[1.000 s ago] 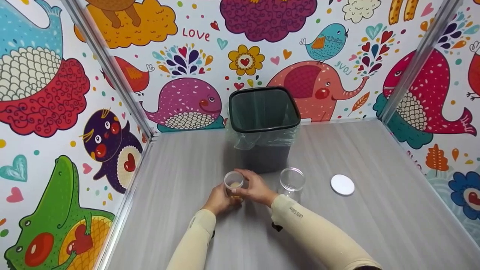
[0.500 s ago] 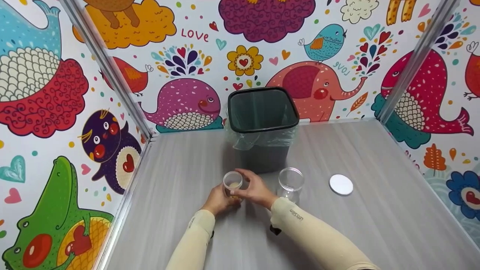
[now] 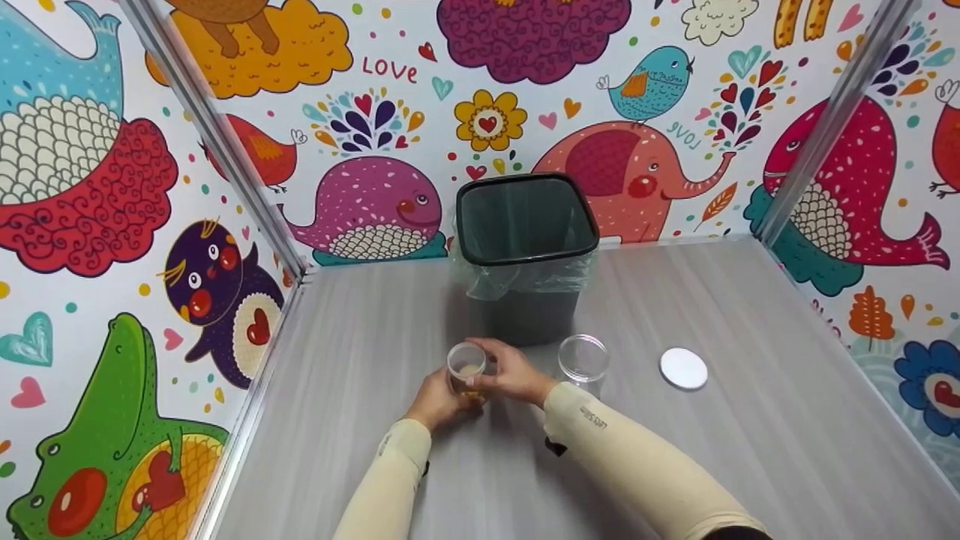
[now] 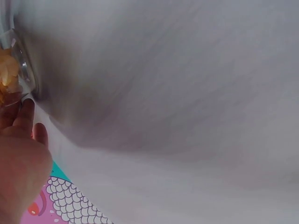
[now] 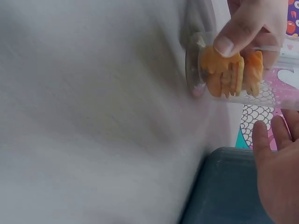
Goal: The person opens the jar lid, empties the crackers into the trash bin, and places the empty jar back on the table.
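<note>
A clear plastic jar (image 3: 466, 360) stands between both hands, with orange-yellow biscuit-like pieces (image 5: 224, 72) in its lower part. My left hand (image 3: 435, 403) grips the jar low on its side; in the right wrist view its thumb (image 5: 225, 44) presses the wall. My right hand (image 3: 516, 375) holds the upper part near the rim, thumb in front and a finger behind. In the right wrist view, some of the right hand's fingers (image 5: 261, 135) lie extended off the wall. The jar's mouth looks uncovered in the head view.
A second clear jar (image 3: 583, 360) stands right of the right hand, partly hidden by the forearm. A white round lid (image 3: 684, 368) lies farther right. Behind the hands stands a dark bin (image 3: 532, 311) with a plastic liner. Patterned walls enclose the grey tabletop (image 3: 360, 337).
</note>
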Tool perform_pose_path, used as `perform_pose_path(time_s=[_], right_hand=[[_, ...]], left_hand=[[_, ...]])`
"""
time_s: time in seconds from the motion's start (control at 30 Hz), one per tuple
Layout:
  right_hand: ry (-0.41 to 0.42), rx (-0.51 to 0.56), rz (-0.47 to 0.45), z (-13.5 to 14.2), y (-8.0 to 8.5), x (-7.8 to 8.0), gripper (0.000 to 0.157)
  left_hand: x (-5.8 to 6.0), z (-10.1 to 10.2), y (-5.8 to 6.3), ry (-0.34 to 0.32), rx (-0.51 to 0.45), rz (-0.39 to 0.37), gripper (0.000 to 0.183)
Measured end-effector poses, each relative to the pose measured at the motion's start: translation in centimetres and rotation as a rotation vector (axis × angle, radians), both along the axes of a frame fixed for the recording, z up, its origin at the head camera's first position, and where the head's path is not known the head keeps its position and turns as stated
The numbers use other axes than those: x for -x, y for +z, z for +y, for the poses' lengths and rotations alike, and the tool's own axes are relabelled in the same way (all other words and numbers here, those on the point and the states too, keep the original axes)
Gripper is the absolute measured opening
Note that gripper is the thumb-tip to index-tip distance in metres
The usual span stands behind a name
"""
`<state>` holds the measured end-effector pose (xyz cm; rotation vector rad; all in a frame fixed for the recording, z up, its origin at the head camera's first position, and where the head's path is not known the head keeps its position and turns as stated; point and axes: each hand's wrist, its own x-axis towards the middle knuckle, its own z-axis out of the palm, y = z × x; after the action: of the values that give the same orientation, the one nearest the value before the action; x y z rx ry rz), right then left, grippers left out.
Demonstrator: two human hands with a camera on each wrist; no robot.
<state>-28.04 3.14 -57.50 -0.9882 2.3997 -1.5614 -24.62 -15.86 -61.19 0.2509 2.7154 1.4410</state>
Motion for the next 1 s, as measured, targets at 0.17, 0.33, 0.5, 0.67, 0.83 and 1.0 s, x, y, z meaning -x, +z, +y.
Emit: perform_pose_path(time_s=[0.17,0.33,0.5,0.67,0.83,1.0], right_hand=[[-0.091,0.001,0.018,-0.5,0.0,-0.5,0.078],[-0.194,0.039,0.055,-1.3,-0.5,-1.1,0.076],[-0.167,0.049,0.062,-1.2,-0.5,-1.0,0.072],[-0.055,0.036,0.023,-0.5,0.0,-0.5,0.072],[-0.065,0.014,-0.009,-0.3,0.2,-0.5,0.077],[-0.155,0.040,0.027,-0.9,-0.3,-1.1,0.078]], left_hand=[[0.0,-0.1,0.2,-0.007,0.010,0.011,0.072],[0.1,-0.2,0.4,-0.002,0.055,0.058,0.061],[0.1,-0.1,0.3,-0.001,0.050,0.077,0.054],[0.1,-0.1,0.1,-0.004,0.014,0.051,0.058],[0.0,-0.2,-0.2,-0.012,0.011,0.065,0.062],[0.0,-0.1,0.0,-0.021,0.033,0.091,0.058]])
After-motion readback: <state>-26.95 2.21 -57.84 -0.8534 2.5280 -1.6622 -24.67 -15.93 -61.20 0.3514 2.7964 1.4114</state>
